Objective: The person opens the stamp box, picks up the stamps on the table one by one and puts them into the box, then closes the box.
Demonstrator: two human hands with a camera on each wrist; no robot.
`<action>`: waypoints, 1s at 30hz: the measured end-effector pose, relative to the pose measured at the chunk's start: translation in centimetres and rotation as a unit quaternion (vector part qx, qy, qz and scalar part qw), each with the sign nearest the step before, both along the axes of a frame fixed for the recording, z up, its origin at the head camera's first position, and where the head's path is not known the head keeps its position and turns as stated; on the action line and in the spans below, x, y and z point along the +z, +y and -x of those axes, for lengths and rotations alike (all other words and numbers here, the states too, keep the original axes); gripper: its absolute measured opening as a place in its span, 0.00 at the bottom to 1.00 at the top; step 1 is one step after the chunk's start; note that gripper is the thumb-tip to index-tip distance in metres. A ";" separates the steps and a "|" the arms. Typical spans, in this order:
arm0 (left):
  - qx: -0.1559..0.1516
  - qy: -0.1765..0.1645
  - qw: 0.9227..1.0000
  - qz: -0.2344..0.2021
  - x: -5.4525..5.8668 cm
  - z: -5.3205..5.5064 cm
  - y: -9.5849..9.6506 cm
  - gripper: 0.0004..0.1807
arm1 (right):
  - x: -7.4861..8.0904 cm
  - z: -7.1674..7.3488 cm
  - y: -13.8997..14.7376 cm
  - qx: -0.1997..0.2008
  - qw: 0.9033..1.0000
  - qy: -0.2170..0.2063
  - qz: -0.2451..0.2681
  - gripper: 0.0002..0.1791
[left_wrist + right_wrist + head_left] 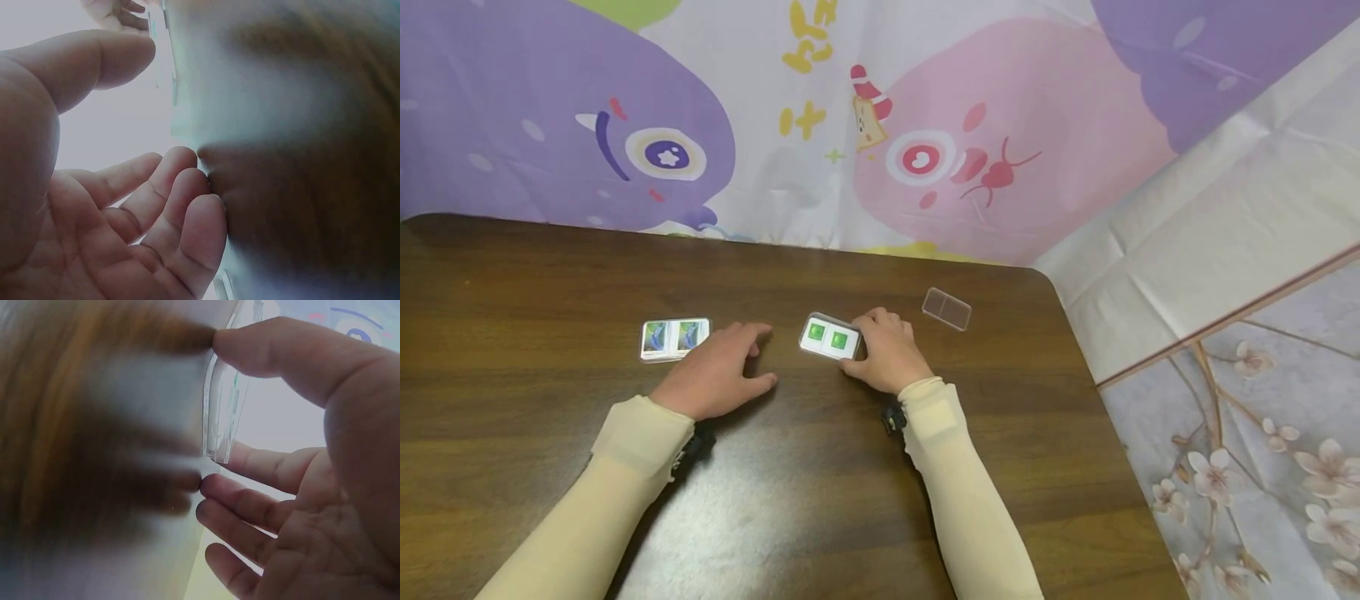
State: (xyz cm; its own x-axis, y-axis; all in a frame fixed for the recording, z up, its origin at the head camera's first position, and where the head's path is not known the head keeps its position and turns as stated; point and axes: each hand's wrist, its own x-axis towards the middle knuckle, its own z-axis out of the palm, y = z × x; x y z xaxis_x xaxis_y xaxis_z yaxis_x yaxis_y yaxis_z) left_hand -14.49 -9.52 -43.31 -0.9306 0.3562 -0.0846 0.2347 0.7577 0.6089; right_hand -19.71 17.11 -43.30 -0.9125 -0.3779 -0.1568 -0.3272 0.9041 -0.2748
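Near the middle of the table, a small transparent plastic case [829,337] shows a white insert with two green pictures. My right hand [891,354] holds this case by its right end, thumb on the near edge and index finger on the far edge. The right wrist view shows the case [219,412] side-on, its walls upright above the tabletop. My left hand [713,373] rests with relaxed fingers and holds nothing, its fingertips [205,228] touching the table. Beside it, partly covered by it, lies a second case [655,339] with two blue-green pictures.
A transparent two-section plastic piece [947,309] lies to the right, beyond my right hand. The brown wooden table [820,517] ends at a cartoon-printed cloth [790,192] behind and a pale panel [1187,275] on the right.
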 end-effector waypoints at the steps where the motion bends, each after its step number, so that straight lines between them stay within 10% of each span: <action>1: 0.000 0.001 1.000 0.000 0.0 0.0 0.0 0.39 | 0.0 0.1 0.1 -0.004 1.000 0.001 0.000 0.33; 16: -0.007 0.013 1.000 0.001 0.0 0.0 -0.1 0.36 | 0.4 0.3 0.3 -0.002 1.000 -0.008 -0.005 0.54; 30: -0.007 0.019 1.000 -0.006 0.7 -0.2 0.0 0.37 | 2.0 -0.3 0.0 0.018 0.997 0.059 0.045 0.46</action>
